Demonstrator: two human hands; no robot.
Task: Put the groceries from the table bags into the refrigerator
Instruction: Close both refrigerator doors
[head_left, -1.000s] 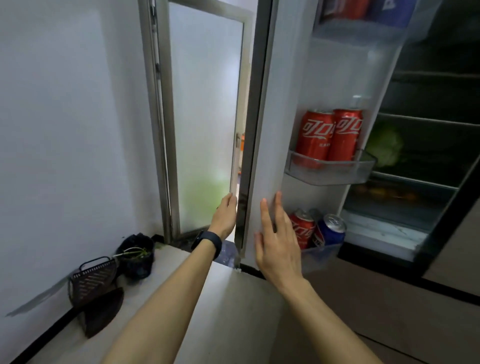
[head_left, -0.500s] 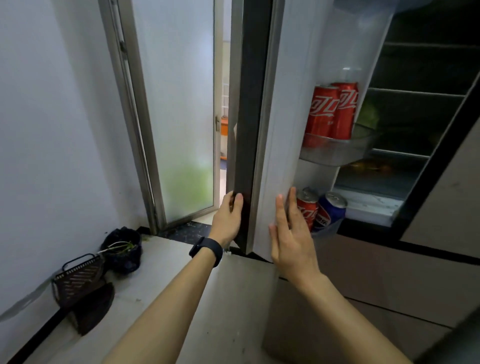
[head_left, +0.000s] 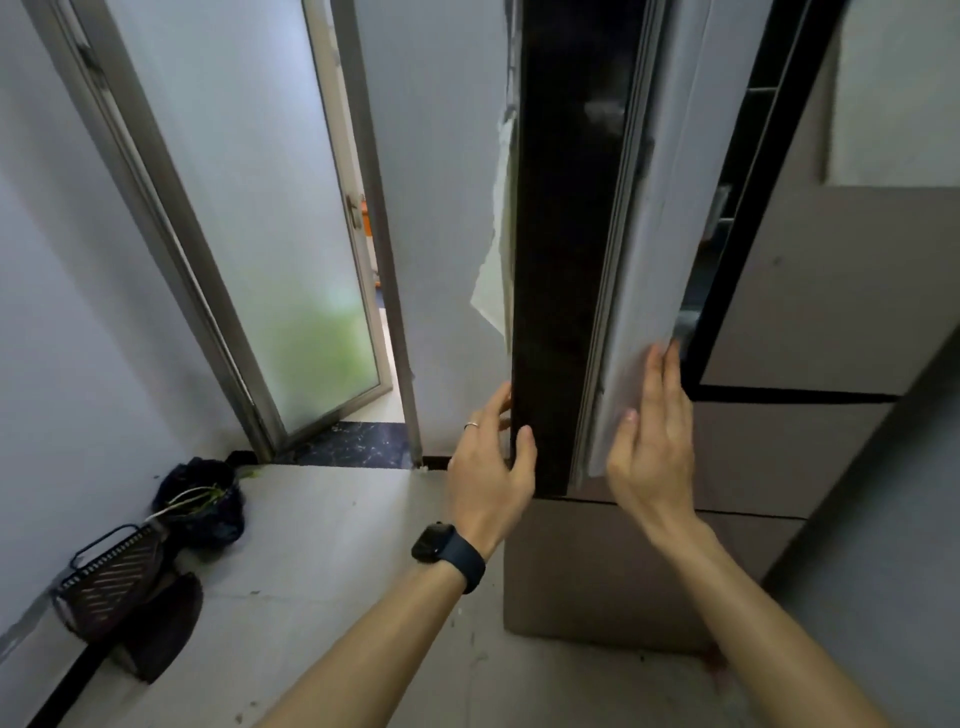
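Both my hands are working at the low, near end of the fridge door (head_left: 563, 260). My left hand (head_left: 491, 467) is lying loose on it: thumb on the black edge, fingers nearly straight on the outer face, not clamping. My right hand (head_left: 652, 441) is pressing flat on the white inner lining (head_left: 654, 234), fingers straight & together, holding nothing. Farther in, the door's standing almost closed, w/ only a thin dark gap (head_left: 727, 218) showing on the right.

That's what I'm worrying abt: my right fingertips (head_left: 670, 358) are sitting just beside that gap. If I'm shoving w/ the left while they're on the inside, they're probably getting pinched btwn door & fridge body (head_left: 831, 291). No groceries or bags are showing.
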